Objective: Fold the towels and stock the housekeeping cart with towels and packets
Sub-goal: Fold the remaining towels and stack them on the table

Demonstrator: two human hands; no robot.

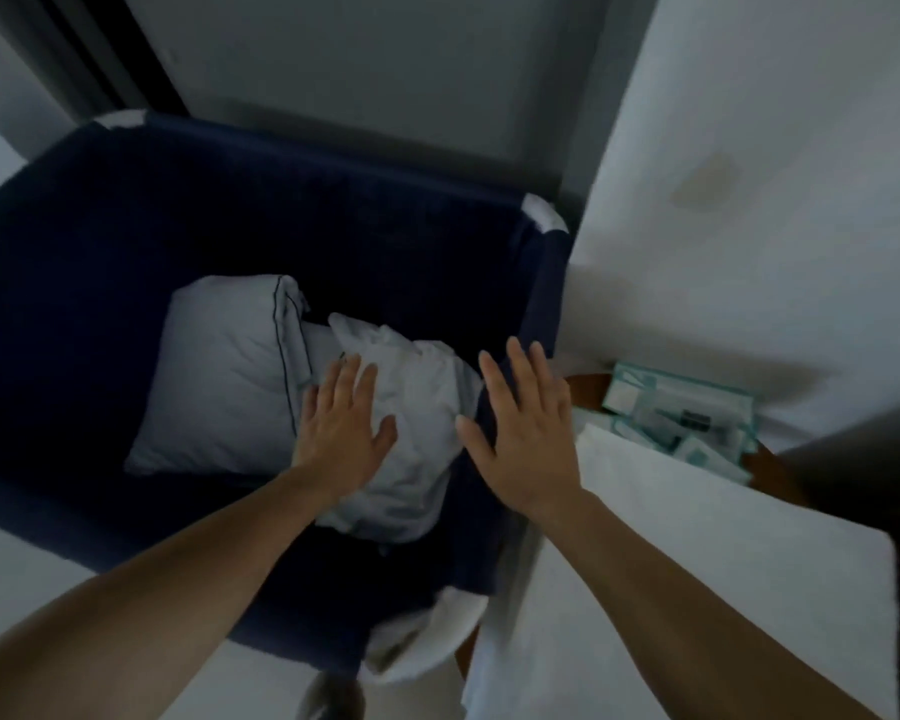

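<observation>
Two hands (341, 433) (528, 439), three white towels (224, 376) (422, 407) (707, 574), one navy cart (152, 226), several packets (681, 413)

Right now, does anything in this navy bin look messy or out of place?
Yes. The white cloth under the left hand is crumpled and bunched, not folded, lying against the smooth piped white linen beside it. There is also a brownish stain on the wall.

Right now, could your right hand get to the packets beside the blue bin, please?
Probably yes. The right hand is open and empty over the bin rim, and the packets lie uncovered to its right beside the towel; nothing seems to block the way.
</observation>
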